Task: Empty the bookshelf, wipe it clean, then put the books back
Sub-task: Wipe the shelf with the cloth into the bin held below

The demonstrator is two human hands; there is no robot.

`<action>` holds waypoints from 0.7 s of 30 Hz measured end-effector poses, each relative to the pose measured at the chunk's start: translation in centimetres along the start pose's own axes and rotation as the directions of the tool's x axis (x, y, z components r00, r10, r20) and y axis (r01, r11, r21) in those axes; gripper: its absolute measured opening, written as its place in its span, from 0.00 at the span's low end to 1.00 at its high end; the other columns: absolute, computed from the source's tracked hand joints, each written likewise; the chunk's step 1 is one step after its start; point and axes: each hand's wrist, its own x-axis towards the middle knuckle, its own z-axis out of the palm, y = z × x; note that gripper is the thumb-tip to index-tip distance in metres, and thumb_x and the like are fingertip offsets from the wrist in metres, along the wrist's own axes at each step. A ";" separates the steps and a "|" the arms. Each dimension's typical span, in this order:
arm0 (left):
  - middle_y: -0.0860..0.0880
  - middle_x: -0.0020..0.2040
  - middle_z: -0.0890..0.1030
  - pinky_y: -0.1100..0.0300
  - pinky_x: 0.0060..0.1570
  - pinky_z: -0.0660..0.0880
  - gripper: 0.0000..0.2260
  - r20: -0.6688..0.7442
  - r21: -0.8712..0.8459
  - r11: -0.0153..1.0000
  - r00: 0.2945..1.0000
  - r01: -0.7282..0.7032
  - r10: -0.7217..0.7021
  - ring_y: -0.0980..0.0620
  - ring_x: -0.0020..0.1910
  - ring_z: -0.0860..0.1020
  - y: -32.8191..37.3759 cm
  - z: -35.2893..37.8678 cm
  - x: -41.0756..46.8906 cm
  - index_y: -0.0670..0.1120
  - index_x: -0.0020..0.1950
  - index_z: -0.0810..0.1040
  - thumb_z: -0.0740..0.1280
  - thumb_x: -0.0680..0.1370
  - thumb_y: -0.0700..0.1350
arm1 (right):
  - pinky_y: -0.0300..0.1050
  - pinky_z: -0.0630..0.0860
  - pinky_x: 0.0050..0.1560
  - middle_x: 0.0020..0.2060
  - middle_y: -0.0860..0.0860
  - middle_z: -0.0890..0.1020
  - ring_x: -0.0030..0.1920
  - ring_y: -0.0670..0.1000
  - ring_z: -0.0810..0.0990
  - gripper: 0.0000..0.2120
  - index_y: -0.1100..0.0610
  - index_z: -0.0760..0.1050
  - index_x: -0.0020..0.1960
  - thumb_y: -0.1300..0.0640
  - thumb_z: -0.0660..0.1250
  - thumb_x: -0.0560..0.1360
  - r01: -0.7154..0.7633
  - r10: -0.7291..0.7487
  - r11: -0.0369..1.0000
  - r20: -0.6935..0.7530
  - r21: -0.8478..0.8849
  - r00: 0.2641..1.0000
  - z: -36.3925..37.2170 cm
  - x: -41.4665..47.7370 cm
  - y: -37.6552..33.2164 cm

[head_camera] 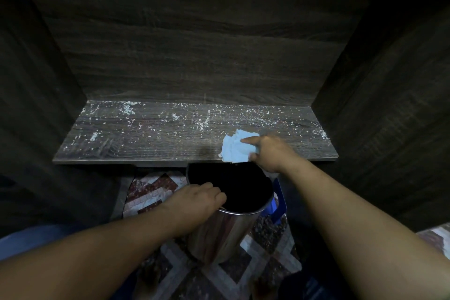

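From the head view, the right hand (270, 153) held a blue cloth (233, 150), fingers curled round it, pressing it on the shelf (146, 134) at the front edge. The left hand (197, 200) gripped the near rim of a steel bin (226, 234), fingers hooked over the lip, with the bin's mouth just below the cloth.

The main risk was spilling. White crumbs (126, 109) lay mostly well to the left of the right hand and along the back. A fast or wide sweep could push them over the edge beside the bin, onto the tiled floor (151, 190). The bin looked tilted, so a slipping left hand might tip it.

The shelf lay beyond both hands, bare of books. No books were in view.
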 end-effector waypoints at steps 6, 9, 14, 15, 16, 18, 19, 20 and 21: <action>0.51 0.33 0.74 0.63 0.24 0.68 0.09 -0.056 0.032 0.999 0.998 0.009 -0.007 0.52 0.31 0.74 -0.1 -0.1 0.1 0.48 0.39 0.73 0.57 0.63 0.38 | 0.39 0.68 0.60 0.73 0.49 0.68 0.66 0.53 0.72 0.25 0.41 0.70 0.71 0.54 0.68 0.76 0.078 -0.086 0.995 0.145 0.064 0.986 -3.5 -1.8 -0.3; 0.51 0.33 0.74 0.63 0.24 0.69 0.12 -0.086 0.057 0.998 0.996 0.006 -0.001 0.52 0.31 0.74 -0.1 0.4 0.2 0.48 0.39 0.72 0.51 0.64 0.40 | 0.40 0.68 0.62 0.72 0.51 0.71 0.67 0.55 0.73 0.25 0.41 0.68 0.72 0.52 0.67 0.77 0.044 -0.039 0.991 -0.038 0.123 0.999 -4.4 -1.8 0.4; 0.52 0.34 0.74 0.63 0.24 0.68 0.10 -0.086 0.049 0.999 0.996 0.009 -0.005 0.52 0.33 0.74 -0.1 0.5 0.2 0.48 0.40 0.71 0.53 0.65 0.40 | 0.52 0.68 0.67 0.67 0.61 0.71 0.68 0.61 0.69 0.26 0.40 0.63 0.74 0.49 0.61 0.77 -0.071 0.115 0.979 -0.225 0.192 0.968 -1.8 -0.8 0.5; 0.52 0.34 0.74 0.63 0.24 0.68 0.11 -0.090 0.037 0.999 0.996 0.008 -0.005 0.52 0.32 0.74 0.0 0.4 0.2 0.48 0.40 0.72 0.53 0.65 0.40 | 0.55 0.68 0.67 0.68 0.61 0.69 0.68 0.61 0.67 0.26 0.41 0.62 0.75 0.50 0.60 0.77 -0.100 0.143 0.976 -0.223 0.192 0.964 -1.2 -0.6 0.3; 0.52 0.34 0.74 0.63 0.24 0.68 0.10 -0.103 0.034 0.999 0.995 0.005 -0.002 0.53 0.32 0.74 0.0 0.4 0.2 0.48 0.40 0.72 0.53 0.65 0.40 | 0.57 0.68 0.67 0.68 0.61 0.68 0.68 0.62 0.66 0.26 0.41 0.61 0.75 0.50 0.60 0.78 -0.122 0.163 0.974 -0.217 0.190 0.962 -0.7 -0.5 0.1; 0.52 0.34 0.74 0.62 0.23 0.69 0.07 -0.107 0.027 1.000 0.994 -0.002 0.005 0.53 0.32 0.74 0.2 0.1 0.2 0.48 0.40 0.72 0.60 0.65 0.40 | 0.59 0.68 0.66 0.69 0.60 0.66 0.68 0.62 0.65 0.25 0.41 0.59 0.76 0.50 0.59 0.80 -0.143 0.181 0.973 -0.216 0.183 0.959 0.0 -0.2 -0.2; 0.52 0.34 0.74 0.62 0.23 0.69 0.09 -0.103 0.020 1.000 0.995 -0.008 0.010 0.52 0.32 0.74 0.2 0.1 0.3 0.48 0.40 0.72 0.66 0.63 0.39 | 0.60 0.68 0.66 0.69 0.60 0.66 0.68 0.61 0.64 0.25 0.41 0.59 0.76 0.50 0.60 0.80 -0.144 0.182 0.973 -0.217 0.181 0.959 0.2 -0.1 -0.3; 0.52 0.34 0.74 0.61 0.23 0.70 0.14 -0.089 0.009 1.000 0.996 -0.010 0.010 0.52 0.33 0.74 0.2 0.1 0.3 0.48 0.41 0.72 0.71 0.60 0.38 | 0.60 0.67 0.66 0.69 0.60 0.66 0.68 0.61 0.64 0.25 0.41 0.59 0.76 0.49 0.60 0.80 -0.138 0.174 0.975 -0.213 0.175 0.961 0.4 0.0 -0.3; 0.52 0.34 0.74 0.61 0.23 0.70 0.18 -0.070 0.000 1.000 0.997 0.010 -0.010 0.52 0.33 0.74 0.2 0.1 0.3 0.48 0.41 0.71 0.74 0.57 0.37 | 0.61 0.67 0.66 0.70 0.60 0.65 0.69 0.61 0.64 0.25 0.41 0.58 0.76 0.49 0.60 0.80 -0.121 0.152 0.980 -0.202 0.157 0.967 0.6 0.1 -0.4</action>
